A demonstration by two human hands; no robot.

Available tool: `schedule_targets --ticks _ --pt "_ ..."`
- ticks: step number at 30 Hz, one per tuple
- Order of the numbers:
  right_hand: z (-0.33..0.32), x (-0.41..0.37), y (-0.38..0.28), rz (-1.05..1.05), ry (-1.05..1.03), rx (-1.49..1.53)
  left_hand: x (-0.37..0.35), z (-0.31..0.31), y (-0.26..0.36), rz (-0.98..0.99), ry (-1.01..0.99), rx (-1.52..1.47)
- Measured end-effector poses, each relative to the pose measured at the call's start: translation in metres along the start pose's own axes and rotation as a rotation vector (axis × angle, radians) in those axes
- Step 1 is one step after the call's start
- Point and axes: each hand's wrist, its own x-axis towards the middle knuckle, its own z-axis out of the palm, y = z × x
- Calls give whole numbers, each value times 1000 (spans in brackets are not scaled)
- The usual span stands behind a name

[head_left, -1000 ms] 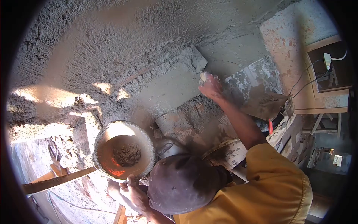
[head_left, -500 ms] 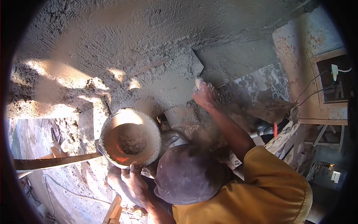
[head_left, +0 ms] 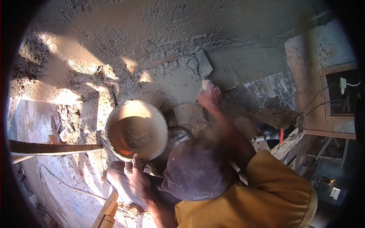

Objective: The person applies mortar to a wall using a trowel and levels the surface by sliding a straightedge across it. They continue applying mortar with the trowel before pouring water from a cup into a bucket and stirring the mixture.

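Neither of my own hands shows. Just in front of me a person in a dark cap (head_left: 197,171) and a mustard-yellow shirt (head_left: 247,207) crouches. That person's right hand (head_left: 210,97) is closed round the handle of a trowel (head_left: 204,64), whose blade lies against wet grey mortar (head_left: 171,81). Their left hand (head_left: 136,174) is at the near rim of a round bucket (head_left: 164,133), thumb over the edge. Shaded mortar (head_left: 137,136) sits inside the bucket. How the fingers lie under the rim is hidden.
A wooden strip (head_left: 57,148) juts in from the left, and wooden pieces (head_left: 106,212) stand at the bottom. A cable (head_left: 72,188) runs across the pale surface at left. At right are a framed opening (head_left: 342,91) with a white plug (head_left: 343,86) and a red object (head_left: 281,135).
My view has turned slightly, so the bucket and wooden strip appear higher and the framed opening lower. The person's hands remain on the trowel and at the bucket rim.
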Motion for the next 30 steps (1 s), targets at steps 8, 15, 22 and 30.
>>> schedule_targets --ticks 8,15,22,30 --pt "-39 -63 50 265 -99 786 23 -39 -47 8 -16 -3" --pt "-30 -56 58 63 -459 774 27 -31 -46 65 -13 32" --pt "-6 33 15 15 -471 782 33 -29 -32 7 -70 3" --pt "44 36 39 -155 -290 809 30 -17 -26 62 -124 50"
